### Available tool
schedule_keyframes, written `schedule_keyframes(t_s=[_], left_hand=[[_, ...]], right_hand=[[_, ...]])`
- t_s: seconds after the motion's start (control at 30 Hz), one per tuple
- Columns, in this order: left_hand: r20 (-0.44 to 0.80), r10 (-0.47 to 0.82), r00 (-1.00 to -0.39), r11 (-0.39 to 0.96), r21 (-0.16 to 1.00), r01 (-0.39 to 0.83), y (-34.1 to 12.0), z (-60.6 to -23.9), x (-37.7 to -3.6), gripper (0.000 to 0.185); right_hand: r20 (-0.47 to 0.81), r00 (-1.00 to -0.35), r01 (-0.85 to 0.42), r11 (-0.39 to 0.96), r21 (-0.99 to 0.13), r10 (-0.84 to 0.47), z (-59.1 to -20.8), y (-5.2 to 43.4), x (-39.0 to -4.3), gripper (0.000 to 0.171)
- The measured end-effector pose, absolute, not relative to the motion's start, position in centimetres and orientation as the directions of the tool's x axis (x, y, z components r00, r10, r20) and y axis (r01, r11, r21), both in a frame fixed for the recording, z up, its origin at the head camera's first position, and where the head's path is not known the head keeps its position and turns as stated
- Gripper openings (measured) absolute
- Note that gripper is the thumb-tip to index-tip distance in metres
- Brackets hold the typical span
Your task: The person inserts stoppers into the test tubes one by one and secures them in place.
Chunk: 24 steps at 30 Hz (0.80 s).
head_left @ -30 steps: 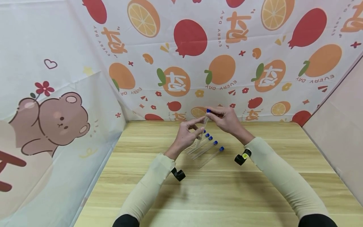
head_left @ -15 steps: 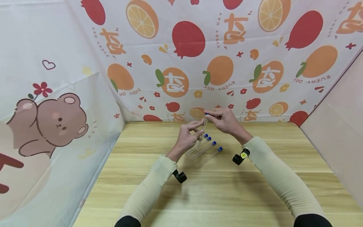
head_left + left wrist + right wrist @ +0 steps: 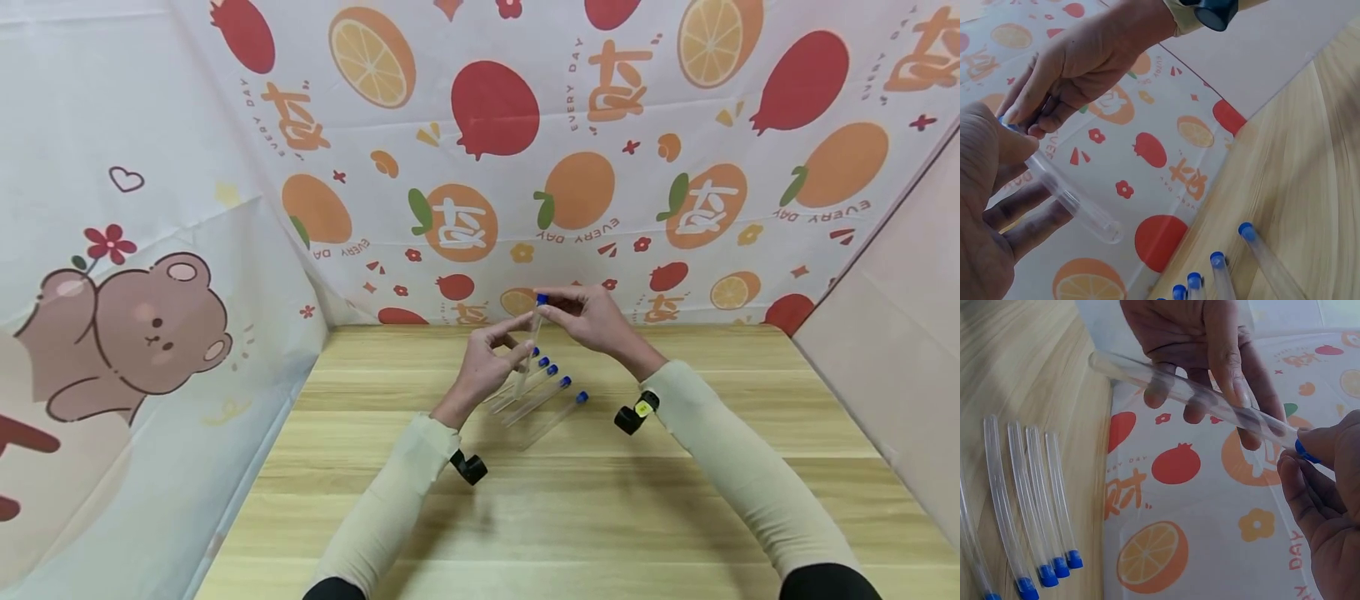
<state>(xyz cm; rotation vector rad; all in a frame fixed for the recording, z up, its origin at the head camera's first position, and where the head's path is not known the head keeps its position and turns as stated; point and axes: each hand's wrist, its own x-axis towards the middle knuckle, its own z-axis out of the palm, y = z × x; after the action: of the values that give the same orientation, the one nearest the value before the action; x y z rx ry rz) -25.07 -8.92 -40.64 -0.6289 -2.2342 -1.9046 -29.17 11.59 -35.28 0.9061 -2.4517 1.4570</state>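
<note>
A clear test tube [image 3: 1191, 397] with a blue cap [image 3: 1305, 452] is held up above the table, tilted, cap end uppermost in the head view. My left hand [image 3: 486, 362] grips the tube's body between thumb and fingers. With thumb and fingers my right hand [image 3: 592, 321] pinches the blue cap at its top. The cap sits on the tube's mouth; whether it is tight I cannot tell. Below the hands, several more capped test tubes [image 3: 1004, 506] lie side by side on the table, blue caps pointing away to the right in the head view.
The wooden table [image 3: 675, 517] ends at a fruit-printed cloth [image 3: 495, 108] hung behind it. A bear-printed cloth [image 3: 165, 325] hangs at the left, and a plain pale wall [image 3: 900, 333] stands at the right.
Both hands stay together on the same tube. The right fingers have shifted slightly about the cap, showing more of its blue side now. The lying tubes have not moved.
</note>
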Motion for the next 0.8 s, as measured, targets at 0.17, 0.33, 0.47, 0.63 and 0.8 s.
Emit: schedule_keyframes(t_s=[0.17,0.33,0.47,0.63,0.8], left_hand=[[0.368,0.188,-0.911,0.105,0.914,0.391,-9.2,-40.9,-24.9,0.040],[0.375,0.166,-0.912,0.094,0.915,0.393,-9.3,-40.6,-25.1,0.033],[0.359,0.153,-0.921,0.127,0.917,0.379,-9.9,-40.7,-25.3,0.027],[0.324,0.143,-0.935,0.188,0.919,0.347,-11.3,-41.0,-25.6,0.026],[0.291,0.154,-0.944,0.218,0.922,0.319,-13.0,-41.4,-25.8,0.027]], right_hand=[[0.396,-0.807,-0.555,0.336,-0.761,-0.437,-35.4,11.2,-29.4,0.030],[0.419,-0.801,-0.554,0.267,-0.788,-0.428,-35.2,11.2,-30.0,0.029],[0.417,-0.818,-0.533,0.249,-0.809,-0.397,-34.8,11.2,-30.5,0.030],[0.401,-0.850,-0.492,0.245,-0.835,-0.342,-34.3,10.9,-31.4,0.032],[0.362,-0.880,-0.439,0.239,-0.866,-0.307,-34.3,10.3,-32.3,0.032]])
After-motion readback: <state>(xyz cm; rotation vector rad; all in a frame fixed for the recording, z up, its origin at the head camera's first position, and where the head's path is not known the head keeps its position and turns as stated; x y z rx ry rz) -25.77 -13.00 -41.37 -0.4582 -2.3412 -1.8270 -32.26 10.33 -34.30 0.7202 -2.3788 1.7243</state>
